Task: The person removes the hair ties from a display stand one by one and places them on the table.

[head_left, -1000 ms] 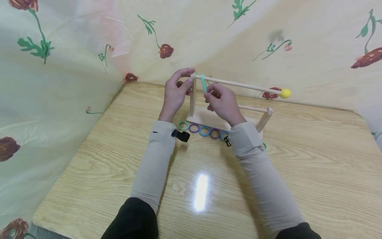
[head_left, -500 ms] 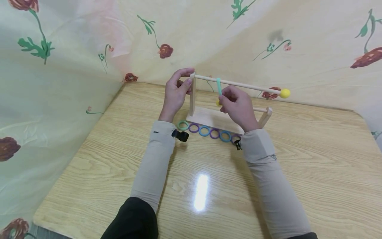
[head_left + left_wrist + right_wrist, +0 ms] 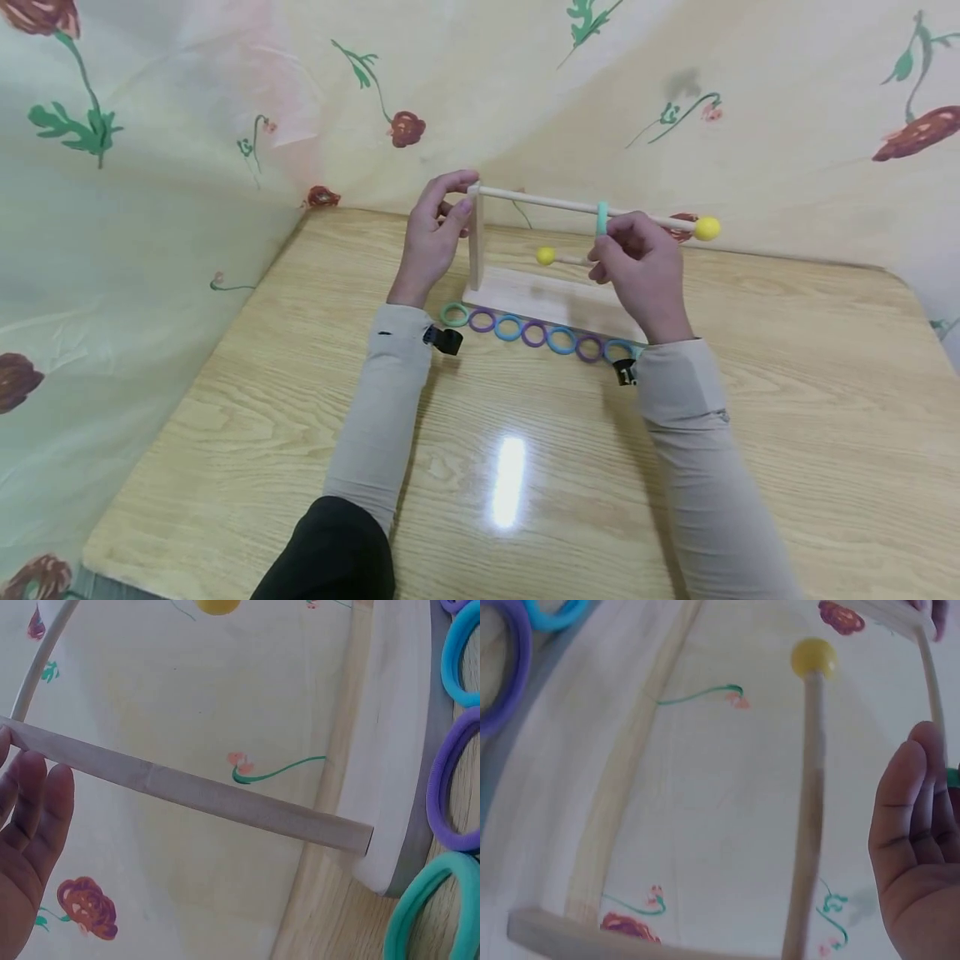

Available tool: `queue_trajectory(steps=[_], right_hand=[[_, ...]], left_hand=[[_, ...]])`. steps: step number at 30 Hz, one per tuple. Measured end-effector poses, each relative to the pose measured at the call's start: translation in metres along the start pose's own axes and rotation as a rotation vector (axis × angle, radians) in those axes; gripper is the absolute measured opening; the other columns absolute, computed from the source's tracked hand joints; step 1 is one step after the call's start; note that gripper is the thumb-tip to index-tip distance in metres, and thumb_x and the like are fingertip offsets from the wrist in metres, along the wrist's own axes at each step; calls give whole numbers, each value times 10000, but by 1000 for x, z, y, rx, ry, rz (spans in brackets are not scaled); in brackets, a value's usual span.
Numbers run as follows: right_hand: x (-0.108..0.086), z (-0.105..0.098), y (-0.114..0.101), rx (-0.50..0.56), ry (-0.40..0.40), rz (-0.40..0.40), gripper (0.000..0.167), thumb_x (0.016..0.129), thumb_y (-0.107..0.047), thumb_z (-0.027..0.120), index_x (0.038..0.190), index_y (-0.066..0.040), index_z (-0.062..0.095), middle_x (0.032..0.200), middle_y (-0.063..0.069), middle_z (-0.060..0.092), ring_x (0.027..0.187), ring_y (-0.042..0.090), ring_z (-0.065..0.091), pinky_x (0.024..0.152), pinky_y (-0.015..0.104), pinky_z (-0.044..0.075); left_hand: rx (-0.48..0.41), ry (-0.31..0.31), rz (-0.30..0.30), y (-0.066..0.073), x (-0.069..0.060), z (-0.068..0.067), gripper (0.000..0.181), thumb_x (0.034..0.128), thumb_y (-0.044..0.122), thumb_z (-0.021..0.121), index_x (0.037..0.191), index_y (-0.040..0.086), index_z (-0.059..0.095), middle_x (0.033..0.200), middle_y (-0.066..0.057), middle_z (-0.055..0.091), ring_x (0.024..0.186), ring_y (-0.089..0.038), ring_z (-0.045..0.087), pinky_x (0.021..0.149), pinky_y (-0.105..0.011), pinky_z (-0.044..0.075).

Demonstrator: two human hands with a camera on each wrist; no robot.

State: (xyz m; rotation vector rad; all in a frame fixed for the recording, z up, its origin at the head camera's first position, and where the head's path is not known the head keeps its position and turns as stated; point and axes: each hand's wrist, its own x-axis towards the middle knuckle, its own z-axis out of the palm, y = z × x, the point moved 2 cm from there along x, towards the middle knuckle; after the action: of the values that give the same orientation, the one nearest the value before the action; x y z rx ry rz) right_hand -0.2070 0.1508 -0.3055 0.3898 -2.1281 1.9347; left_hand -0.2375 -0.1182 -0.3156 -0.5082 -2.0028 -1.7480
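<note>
In the head view a wooden stand has an upper rod (image 3: 536,199) ending in a yellow ball (image 3: 707,228). My left hand (image 3: 431,237) holds the top of its left post (image 3: 476,246), thumb on the near side. A teal hair tie (image 3: 602,218) hangs round the upper rod, right of the middle. Its lower end is pinched between the thumb and fingers of my right hand (image 3: 647,271). The right wrist view shows that hand (image 3: 915,847) at the edge, with only a sliver of the tie. My right hand and forearm hide the stand's right post in the head view.
Along the front of the base (image 3: 525,289) lies a row of several hair ties, from a green hair tie (image 3: 443,317) at the left through purple and blue. Below the upper rod, a lower rod (image 3: 573,261) ends in another yellow ball (image 3: 546,256). Flowered cloth (image 3: 525,100) rises behind the table.
My right hand has slid the teal hair tie rightward along the upper rod, from near the left post to past the middle. My left hand keeps its hold on the post.
</note>
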Motion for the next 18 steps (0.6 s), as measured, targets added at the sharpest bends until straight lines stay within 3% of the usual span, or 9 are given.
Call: queue_trajectory(steps=[8,18], right_hand=[[-6,-24,-8,79,92,-9,105,929,-29,655,984,59,653,735,97,676,535,169,650,534,231,572],[-20,-53,-13,45,173,51,57,934,-16,664,968,20,692,724,62,684,558,129,662,533,215,573]], left_hand=[[-13,9,2,1,-1,-2,307,1041,100,568,1342,51,603,1230,-97,555,770,-251,517,717,-337,545],[-5,8,4,3,-2,-2,304,1041,93,563,1338,49,606,1225,-106,563,765,-207,517,719,-318,548]])
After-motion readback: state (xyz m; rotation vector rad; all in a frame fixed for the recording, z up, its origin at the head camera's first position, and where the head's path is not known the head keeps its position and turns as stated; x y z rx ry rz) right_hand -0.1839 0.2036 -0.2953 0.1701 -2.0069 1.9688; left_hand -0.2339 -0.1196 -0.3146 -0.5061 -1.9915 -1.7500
